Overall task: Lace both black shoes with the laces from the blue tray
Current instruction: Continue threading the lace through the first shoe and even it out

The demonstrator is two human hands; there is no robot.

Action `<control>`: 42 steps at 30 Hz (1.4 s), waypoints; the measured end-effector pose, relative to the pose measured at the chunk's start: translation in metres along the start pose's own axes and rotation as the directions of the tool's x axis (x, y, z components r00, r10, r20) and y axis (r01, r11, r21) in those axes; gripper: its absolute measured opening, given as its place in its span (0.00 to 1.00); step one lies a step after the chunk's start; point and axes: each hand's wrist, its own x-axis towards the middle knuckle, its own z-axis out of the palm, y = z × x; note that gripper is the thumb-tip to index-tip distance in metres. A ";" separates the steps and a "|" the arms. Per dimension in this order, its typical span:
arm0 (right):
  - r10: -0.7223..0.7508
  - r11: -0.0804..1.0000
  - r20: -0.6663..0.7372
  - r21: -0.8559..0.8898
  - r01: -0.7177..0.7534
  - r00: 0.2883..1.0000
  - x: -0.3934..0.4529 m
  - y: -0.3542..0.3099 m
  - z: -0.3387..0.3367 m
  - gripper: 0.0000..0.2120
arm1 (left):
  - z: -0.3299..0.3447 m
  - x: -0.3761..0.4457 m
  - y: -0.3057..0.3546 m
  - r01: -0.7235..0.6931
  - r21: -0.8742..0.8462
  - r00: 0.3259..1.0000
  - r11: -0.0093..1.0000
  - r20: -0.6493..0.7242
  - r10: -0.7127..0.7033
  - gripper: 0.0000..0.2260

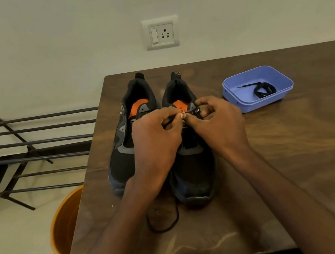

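Two black shoes with orange insoles stand side by side on the brown table, toes toward me: the left shoe (121, 148) and the right shoe (195, 177). My left hand (155, 140) pinches the tip of a black lace over the right shoe's upper eyelets. My right hand (217, 123) pinches the same lace tip from the other side, by the shoe's tongue. The loose part of that lace (167, 222) loops on the table in front of the shoes. A blue tray (244, 102) at the right holds a second coiled black lace (263, 89).
The wooden table (300, 160) ends at its left edge near the left shoe. A metal rack (29, 154) and an orange bucket (65, 223) stand on the floor to the left. A wall socket (161, 33) is behind the table.
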 end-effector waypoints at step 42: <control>0.193 0.885 0.388 0.327 -0.331 0.901 -0.007 -0.004 -0.024 0.07 | 0.016 -0.008 0.008 0.092 0.406 0.994 0.909 0.015 -0.108 0.05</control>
